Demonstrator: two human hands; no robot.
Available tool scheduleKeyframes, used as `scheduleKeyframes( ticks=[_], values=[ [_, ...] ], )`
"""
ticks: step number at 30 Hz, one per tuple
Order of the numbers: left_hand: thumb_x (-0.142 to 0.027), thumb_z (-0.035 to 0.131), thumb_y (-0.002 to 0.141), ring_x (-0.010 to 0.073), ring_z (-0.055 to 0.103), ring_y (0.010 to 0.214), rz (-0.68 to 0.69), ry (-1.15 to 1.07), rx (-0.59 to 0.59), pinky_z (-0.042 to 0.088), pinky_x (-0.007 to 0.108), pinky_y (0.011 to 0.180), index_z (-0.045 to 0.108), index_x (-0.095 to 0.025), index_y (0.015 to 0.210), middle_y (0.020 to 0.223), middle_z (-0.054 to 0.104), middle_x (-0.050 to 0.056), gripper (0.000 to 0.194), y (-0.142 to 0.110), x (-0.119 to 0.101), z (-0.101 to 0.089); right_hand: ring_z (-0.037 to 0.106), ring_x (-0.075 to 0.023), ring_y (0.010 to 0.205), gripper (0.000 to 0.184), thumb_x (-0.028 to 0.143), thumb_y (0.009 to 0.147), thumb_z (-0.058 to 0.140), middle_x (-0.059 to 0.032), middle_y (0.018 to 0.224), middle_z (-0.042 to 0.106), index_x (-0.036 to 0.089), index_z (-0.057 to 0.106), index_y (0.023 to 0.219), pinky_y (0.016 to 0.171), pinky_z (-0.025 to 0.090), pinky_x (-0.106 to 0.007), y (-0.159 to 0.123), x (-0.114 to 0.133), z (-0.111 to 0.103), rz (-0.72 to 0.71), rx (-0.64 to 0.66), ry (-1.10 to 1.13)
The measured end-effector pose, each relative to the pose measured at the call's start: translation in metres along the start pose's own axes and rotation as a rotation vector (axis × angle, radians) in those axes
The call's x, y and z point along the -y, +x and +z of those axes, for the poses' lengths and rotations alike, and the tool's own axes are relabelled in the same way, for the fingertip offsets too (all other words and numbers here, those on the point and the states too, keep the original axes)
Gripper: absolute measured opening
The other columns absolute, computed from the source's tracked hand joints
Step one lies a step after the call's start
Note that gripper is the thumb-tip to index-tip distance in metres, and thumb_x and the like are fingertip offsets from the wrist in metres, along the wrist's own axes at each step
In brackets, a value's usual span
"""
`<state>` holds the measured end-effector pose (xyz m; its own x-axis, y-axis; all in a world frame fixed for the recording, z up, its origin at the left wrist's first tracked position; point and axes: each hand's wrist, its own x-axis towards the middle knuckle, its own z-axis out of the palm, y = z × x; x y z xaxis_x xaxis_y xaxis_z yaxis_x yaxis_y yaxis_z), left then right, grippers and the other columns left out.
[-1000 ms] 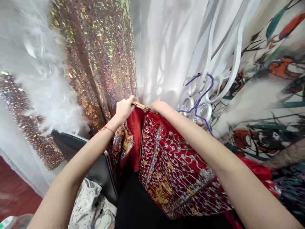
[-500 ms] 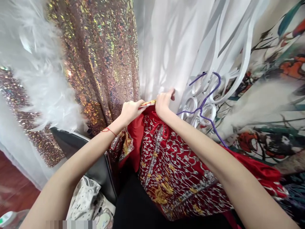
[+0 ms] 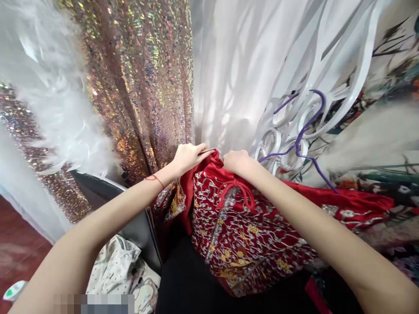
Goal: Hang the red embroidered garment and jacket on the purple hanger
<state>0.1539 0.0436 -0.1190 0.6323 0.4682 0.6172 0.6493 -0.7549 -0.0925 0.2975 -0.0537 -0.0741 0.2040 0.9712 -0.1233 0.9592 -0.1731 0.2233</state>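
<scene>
A red garment (image 3: 252, 235) with silver and gold embroidery drapes across my lap, a red cord bow (image 3: 236, 192) near its upper edge. My left hand (image 3: 190, 158) pinches that edge on the left, thumb and fingers pressed together. A short way to the right, my right hand (image 3: 238, 163) is closed around the bunched red cloth of the same edge, just above the bow; its fingertips are hidden. A purple hanger (image 3: 298, 147) lies beyond my right forearm, apart from both hands.
White scrollwork (image 3: 360, 65) rises at the right behind the hanger. Sequined fabric (image 3: 153, 78) and white feathers (image 3: 65, 109) hang at the left. A dark chair (image 3: 98, 192) and spotted white cloth (image 3: 113, 266) are beside my left arm. A white cap (image 3: 15, 290) shows at lower left.
My right hand has come down and its raised fingers have closed on the garment's edge. The patterned trim between my hands has mostly turned out of sight, and plain red cloth shows there.
</scene>
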Motion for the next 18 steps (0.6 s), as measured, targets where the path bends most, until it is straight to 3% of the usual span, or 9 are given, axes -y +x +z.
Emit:
scheduleKeyframes(
  ticks=[7, 11, 18],
  values=[
    [-0.054, 0.046, 0.099, 0.0185, 0.068, 0.064, -0.001, -0.067, -0.003, 0.037, 0.026, 0.057, 0.077, -0.023, 0.088, 0.070, 0.075, 0.006, 0.045, -0.002, -0.004, -0.006, 0.069, -0.0306, 0.111, 0.036, 0.017, 0.091, 0.051, -0.0214, 0.115, 0.072, 0.010, 0.066, 0.123, 0.087, 0.049, -0.035, -0.016, 0.002, -0.006, -0.073, -0.188, 0.003],
    [-0.052, 0.046, 0.100, 0.0177, 0.067, 0.063, -0.030, -0.098, -0.027, 0.036, 0.027, 0.058, 0.077, -0.022, 0.084, 0.070, 0.075, 0.006, 0.046, 0.000, -0.006, -0.015, 0.071, -0.0303, 0.105, 0.032, 0.021, 0.088, 0.054, -0.0211, 0.111, 0.073, 0.011, 0.068, 0.116, 0.083, 0.049, -0.034, -0.016, 0.008, -0.007, -0.050, -0.295, 0.051],
    [-0.050, 0.046, 0.100, 0.0166, 0.065, 0.063, -0.075, -0.095, -0.076, 0.033, 0.027, 0.057, 0.077, -0.023, 0.080, 0.071, 0.075, 0.006, 0.046, 0.002, -0.003, -0.026, 0.071, -0.0290, 0.102, 0.035, 0.019, 0.088, 0.048, -0.0210, 0.107, 0.074, 0.012, 0.063, 0.119, 0.091, 0.045, -0.036, -0.016, 0.014, -0.004, -0.033, -0.410, 0.135]
  ],
)
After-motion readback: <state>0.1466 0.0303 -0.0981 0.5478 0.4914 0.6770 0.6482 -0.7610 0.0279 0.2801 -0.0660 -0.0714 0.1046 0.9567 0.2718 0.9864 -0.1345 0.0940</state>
